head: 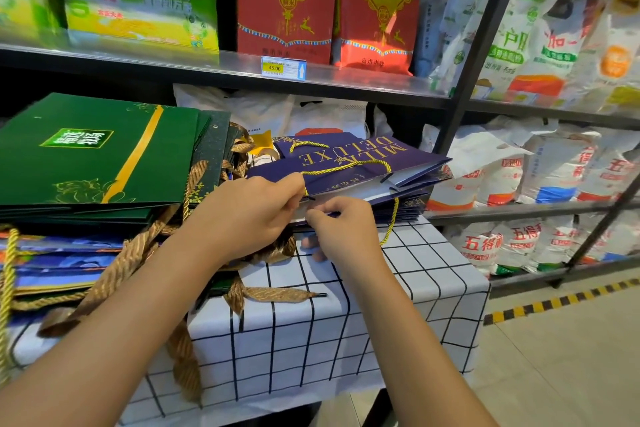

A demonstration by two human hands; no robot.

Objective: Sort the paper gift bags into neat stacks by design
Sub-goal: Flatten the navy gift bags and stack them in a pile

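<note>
- Two hands meet at the near edge of the navy gift bag stack [349, 170] in the head view; the stack lies flat on the grid-patterned tablecloth [346, 322], its long axis running left to right, just ahead of both hands
- left hand [249, 215] pinches the top bag's near edge beside the yellow cord handle [346, 167]; right hand [341, 229] is curled, fingertips pinching at the same edge slightly lower
- both hands are about equally near; squaring this stack looks like the step in hand
- green gift bag stack [93, 152] sits to the left, on blue bags [59, 263], well apart from the right hand
</note>
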